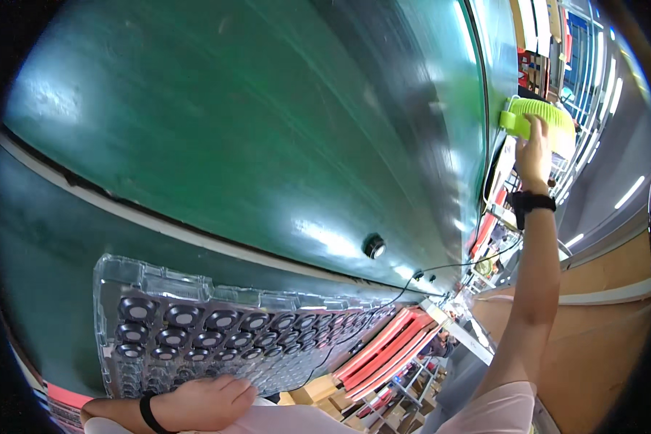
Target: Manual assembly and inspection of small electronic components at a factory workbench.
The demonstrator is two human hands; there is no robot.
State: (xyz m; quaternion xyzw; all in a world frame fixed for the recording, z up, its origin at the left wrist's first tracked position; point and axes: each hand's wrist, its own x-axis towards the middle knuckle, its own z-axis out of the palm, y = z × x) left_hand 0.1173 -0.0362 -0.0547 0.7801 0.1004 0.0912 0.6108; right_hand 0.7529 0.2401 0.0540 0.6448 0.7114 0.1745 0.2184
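Observation:
My right hand is raised at the far right, its fingers against the lime-green block on a ribbed, rounded lime-green thing that looks like a small fan. A black band circles that wrist. Low at the left, my left hand rests by the near edge of a clear plastic tray. Its fingers are bent together and their tips are hidden. Rows of round black parts with pale centres fill the tray's far side; its near pockets look clear. A single similar black part stands on the green belt.
A wide green conveyor belt runs past me, bordered by a pale metal rail. A thin black cable crosses over the belt's end and the tray. Red stacked sheets and cardboard boxes lie beyond the tray.

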